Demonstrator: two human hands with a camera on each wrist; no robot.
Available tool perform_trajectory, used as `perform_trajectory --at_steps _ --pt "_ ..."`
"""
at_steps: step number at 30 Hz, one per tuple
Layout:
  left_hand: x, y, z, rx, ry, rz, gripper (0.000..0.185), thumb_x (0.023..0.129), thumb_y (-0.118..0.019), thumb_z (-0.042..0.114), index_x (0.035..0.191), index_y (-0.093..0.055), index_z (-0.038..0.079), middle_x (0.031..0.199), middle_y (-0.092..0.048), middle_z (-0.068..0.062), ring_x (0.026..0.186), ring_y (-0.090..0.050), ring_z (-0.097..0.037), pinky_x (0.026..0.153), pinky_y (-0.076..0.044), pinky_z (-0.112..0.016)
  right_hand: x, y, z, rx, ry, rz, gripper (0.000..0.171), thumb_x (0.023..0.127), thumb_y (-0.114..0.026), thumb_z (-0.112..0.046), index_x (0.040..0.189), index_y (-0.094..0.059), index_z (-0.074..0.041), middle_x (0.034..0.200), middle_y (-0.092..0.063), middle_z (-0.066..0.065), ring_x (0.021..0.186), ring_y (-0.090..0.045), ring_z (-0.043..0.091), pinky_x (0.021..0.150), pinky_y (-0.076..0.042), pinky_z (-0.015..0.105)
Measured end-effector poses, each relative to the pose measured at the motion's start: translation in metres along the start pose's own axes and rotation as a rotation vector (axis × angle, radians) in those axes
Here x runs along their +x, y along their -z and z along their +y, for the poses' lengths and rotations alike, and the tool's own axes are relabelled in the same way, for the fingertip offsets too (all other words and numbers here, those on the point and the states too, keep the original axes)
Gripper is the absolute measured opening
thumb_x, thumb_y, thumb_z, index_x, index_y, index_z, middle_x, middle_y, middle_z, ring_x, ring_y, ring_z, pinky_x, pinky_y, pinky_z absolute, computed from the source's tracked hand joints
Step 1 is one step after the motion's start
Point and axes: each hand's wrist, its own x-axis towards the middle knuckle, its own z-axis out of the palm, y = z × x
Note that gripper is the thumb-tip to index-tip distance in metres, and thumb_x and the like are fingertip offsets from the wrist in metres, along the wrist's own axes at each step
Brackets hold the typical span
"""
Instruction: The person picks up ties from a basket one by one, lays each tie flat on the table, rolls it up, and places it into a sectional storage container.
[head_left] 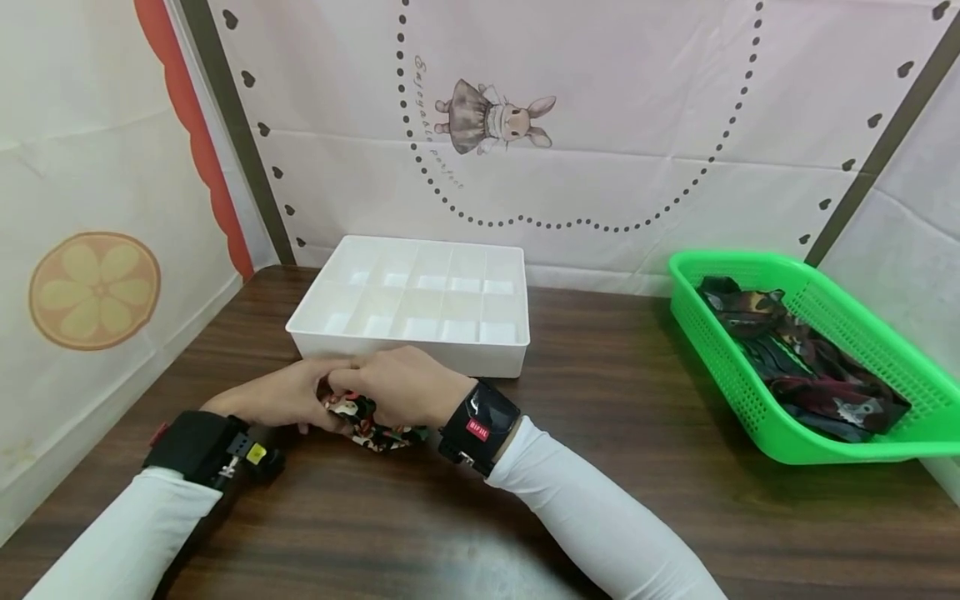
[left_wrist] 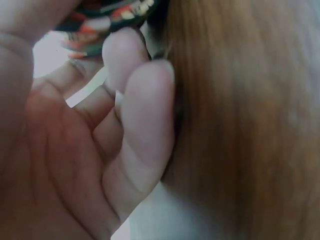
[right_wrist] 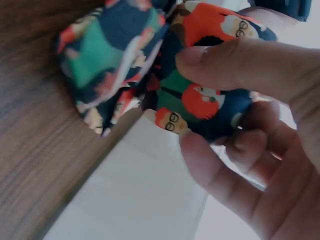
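Note:
A folded piece of cloth point(head_left: 382, 435), dark with a red, green and white cartoon print, is held between both hands just in front of a white divided box point(head_left: 491, 360). My left hand point(head_left: 288, 396) grips its left end; the left wrist view shows the printed fabric point(left_wrist: 112, 22) by the thumb and fingertips, with the little-finger side near the wood. From above, my right hand point(head_left: 412, 385) pinches the cloth. In the right wrist view, thumb and fingers squeeze a bunched part of it, while a loose flap point(right_wrist: 107, 55) hangs out to the side.
The white box has two rows of compartments and stands against the back curtain point(head_left: 600, 150). At the right, a green basket point(head_left: 720, 387) contains several dark, crumpled fabric items point(head_left: 847, 400). All stand on a dark wooden table point(head_left: 600, 400).

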Motion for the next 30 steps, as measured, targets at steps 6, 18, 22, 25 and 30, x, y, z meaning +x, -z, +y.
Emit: perform_trajectory --at_steps 6,18,22,25,30 --pt "0.001 0.0 0.001 -0.024 0.037 -0.001 0.058 0.082 -0.086 0.004 0.134 -0.062 0.007 0.112 -0.064 -0.013 0.071 -0.064 -0.022 0.047 -0.055 -0.035 -0.003 0.009 0.004 0.091 -0.062 -0.093 0.071 0.087 -0.085 -0.011 0.151 -0.058 -0.024 0.098 -0.069 -0.004 0.083 -0.059 0.011 0.074 -0.052 0.027" --pt "0.0 0.003 0.004 -0.052 0.023 -0.048 0.058 0.082 -0.091 0.011 0.128 -0.058 0.002 0.109 -0.066 -0.014 0.08 -0.065 -0.022 0.054 -0.056 -0.033 -0.003 0.003 0.014 0.156 -0.039 -0.037 0.049 0.083 -0.085 -0.002 0.126 -0.07 -0.022 0.112 -0.068 -0.007 0.091 -0.06 0.01 0.075 -0.052 0.026" --pt "-0.001 0.002 0.004 -0.045 0.027 -0.069 0.061 0.081 -0.091 0.012 0.133 -0.059 0.002 0.114 -0.067 -0.014 0.08 -0.066 -0.021 0.056 -0.056 -0.032 -0.003 0.004 0.015 0.162 -0.019 -0.04 0.06 0.084 -0.086 -0.003 0.138 -0.068 -0.023 0.121 -0.07 -0.006 0.097 -0.061 0.009 0.082 -0.053 0.026" --pt "-0.001 0.001 0.004 -0.039 0.026 -0.081 0.064 0.082 -0.091 0.011 0.136 -0.059 0.004 0.115 -0.067 -0.013 0.082 -0.066 -0.022 0.056 -0.056 -0.032 -0.004 0.004 0.014 0.16 -0.014 -0.051 0.069 0.084 -0.086 -0.004 0.146 -0.064 -0.023 0.127 -0.07 -0.004 0.099 -0.061 0.009 0.085 -0.053 0.026" --pt "-0.001 0.001 0.007 -0.044 0.028 -0.074 0.062 0.08 -0.092 0.011 0.133 -0.059 0.003 0.112 -0.068 -0.014 0.078 -0.065 -0.022 0.054 -0.054 -0.031 -0.004 0.004 0.012 0.125 -0.025 -0.047 0.059 0.084 -0.083 -0.001 0.137 -0.07 -0.024 0.117 -0.072 -0.005 0.093 -0.061 0.009 0.081 -0.053 0.026"
